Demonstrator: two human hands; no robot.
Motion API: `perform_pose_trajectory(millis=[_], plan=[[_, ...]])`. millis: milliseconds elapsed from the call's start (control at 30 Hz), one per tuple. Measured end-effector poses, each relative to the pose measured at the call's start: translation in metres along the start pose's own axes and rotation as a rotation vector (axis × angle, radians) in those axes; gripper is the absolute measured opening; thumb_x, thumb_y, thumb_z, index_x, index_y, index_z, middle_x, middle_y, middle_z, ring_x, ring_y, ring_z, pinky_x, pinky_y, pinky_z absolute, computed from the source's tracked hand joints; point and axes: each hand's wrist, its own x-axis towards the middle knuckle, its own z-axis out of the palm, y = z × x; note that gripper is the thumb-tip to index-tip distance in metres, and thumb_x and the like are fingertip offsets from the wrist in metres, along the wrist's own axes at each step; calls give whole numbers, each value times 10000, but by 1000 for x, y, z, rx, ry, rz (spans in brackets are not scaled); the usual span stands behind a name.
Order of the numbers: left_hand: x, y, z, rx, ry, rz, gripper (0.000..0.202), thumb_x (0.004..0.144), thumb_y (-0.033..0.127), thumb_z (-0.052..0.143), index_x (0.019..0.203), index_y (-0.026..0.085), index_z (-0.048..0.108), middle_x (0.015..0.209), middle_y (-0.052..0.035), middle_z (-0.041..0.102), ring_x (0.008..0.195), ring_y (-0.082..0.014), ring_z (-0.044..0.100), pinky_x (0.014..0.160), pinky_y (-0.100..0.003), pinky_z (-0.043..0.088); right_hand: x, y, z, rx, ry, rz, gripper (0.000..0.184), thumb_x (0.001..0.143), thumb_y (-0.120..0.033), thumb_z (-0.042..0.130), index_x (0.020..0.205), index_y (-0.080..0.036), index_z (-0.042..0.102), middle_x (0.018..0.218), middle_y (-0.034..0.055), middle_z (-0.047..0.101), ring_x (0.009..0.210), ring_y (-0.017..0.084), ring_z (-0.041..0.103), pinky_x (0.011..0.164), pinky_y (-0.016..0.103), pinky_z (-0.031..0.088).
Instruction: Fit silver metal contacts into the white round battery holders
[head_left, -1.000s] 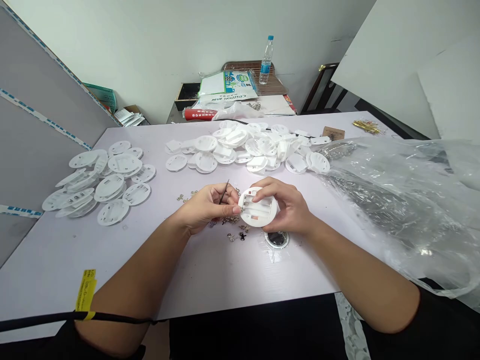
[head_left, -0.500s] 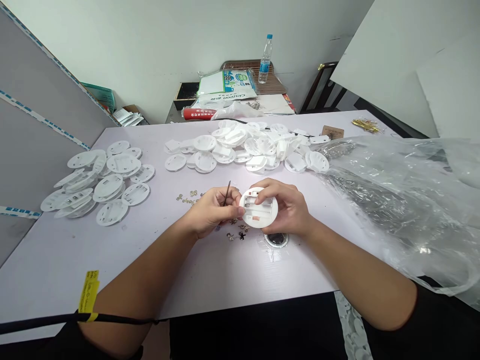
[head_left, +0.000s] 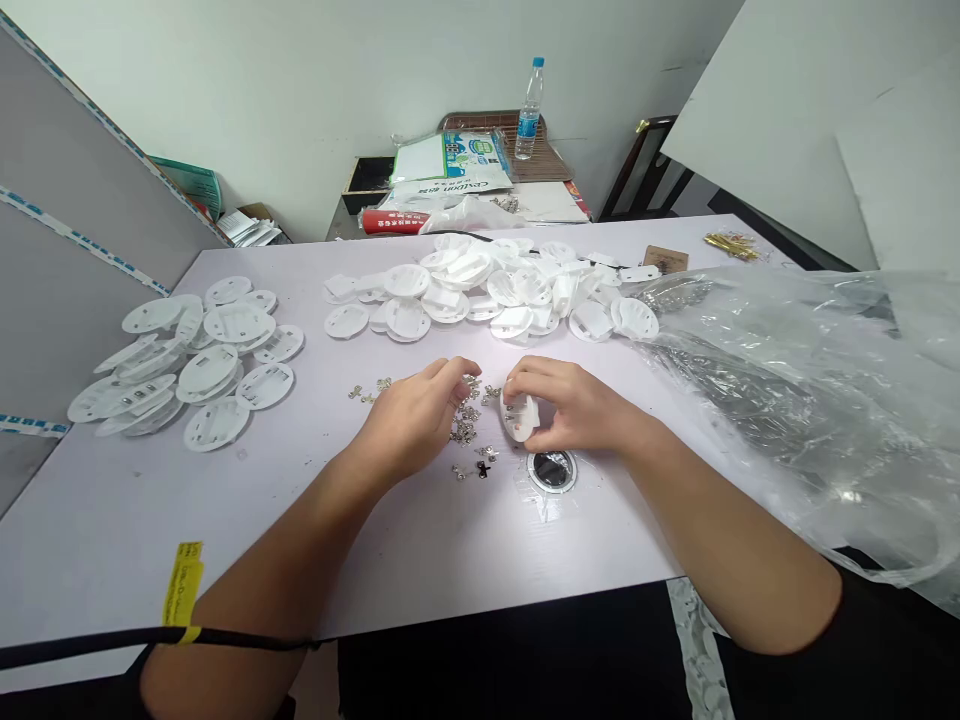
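My right hand (head_left: 574, 405) pinches the edge of a white round plastic battery holder (head_left: 519, 418) between thumb and fingers. The holder is tilted nearly on edge, so its slotted side shows only in part. Just left of it, my left hand (head_left: 420, 415) is curled over a small pile of metal battery contacts (head_left: 466, 425). Its fingertips are partly hidden, and what they hold cannot be made out. A few loose contacts (head_left: 482, 467) lie closer to me. Below my right hand, a round dark disc with a pale rim (head_left: 552, 470) lies on the table.
Many white round holders (head_left: 450, 290) are heaped across the back of the table (head_left: 420, 560). Another stack of holders (head_left: 214, 370) lies at left. A clear plastic bag (head_left: 787, 400) covers the right side. Behind stands a water bottle (head_left: 529, 110). A black cable (head_left: 240, 638) crosses my left forearm.
My hands have moved apart. The left let go of the holder's edge and went over the contacts; the thin dark tool it held is out of sight. The right has turned the holder on edge.
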Motion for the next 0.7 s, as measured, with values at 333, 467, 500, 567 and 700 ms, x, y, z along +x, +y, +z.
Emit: perform_pose_trajectory(millis=[333, 467, 500, 567, 700], plan=[[4, -18, 27, 268, -63, 365, 608, 860, 6, 365, 1327, 275, 646, 953, -34, 614, 729, -131, 503, 588, -239, 350, 2, -6, 0, 38, -158, 193, 277, 709, -139, 678, 961, -185, 574, 976, 3, 526, 616, 65, 561, 584, 233, 413], [4, -19, 30, 241, -38, 384, 571, 845, 25, 410, 1240, 312, 705, 927, -13, 650, 698, -120, 529, 571, -238, 338, 1, -5, -1, 59, -163, 203, 253, 712, -146, 679, 933, -185, 563, 977, 2, 526, 619, 64, 556, 590, 237, 411], [4, -19, 30, 245, -25, 383, 577, 830, 19, 416, 1218, 323, 717, 926, -6, 660, 684, -115, 532, 560, -237, 327, 0, -5, -1, 63, -163, 204, 245, 717, -148, 676, 928, -186, 558, 979, 2, 530, 621, 63, 558, 594, 238, 414], [4, -20, 30, 268, -1, 405, 584, 802, 10, 424, 1176, 332, 736, 949, 3, 676, 651, -106, 526, 538, -238, 306, 0, -4, 0, 61, -161, 195, 227, 724, -146, 667, 913, -188, 548, 969, 4, 541, 651, 76, 565, 600, 239, 420], [4, -22, 31, 297, 22, 454, 567, 786, 10, 432, 1129, 326, 755, 1035, 13, 684, 584, -84, 487, 519, -245, 291, 1, -2, 1, 29, -147, 155, 210, 716, -143, 662, 863, -196, 521, 867, -1, 534, 741, 124, 558, 605, 240, 432]])
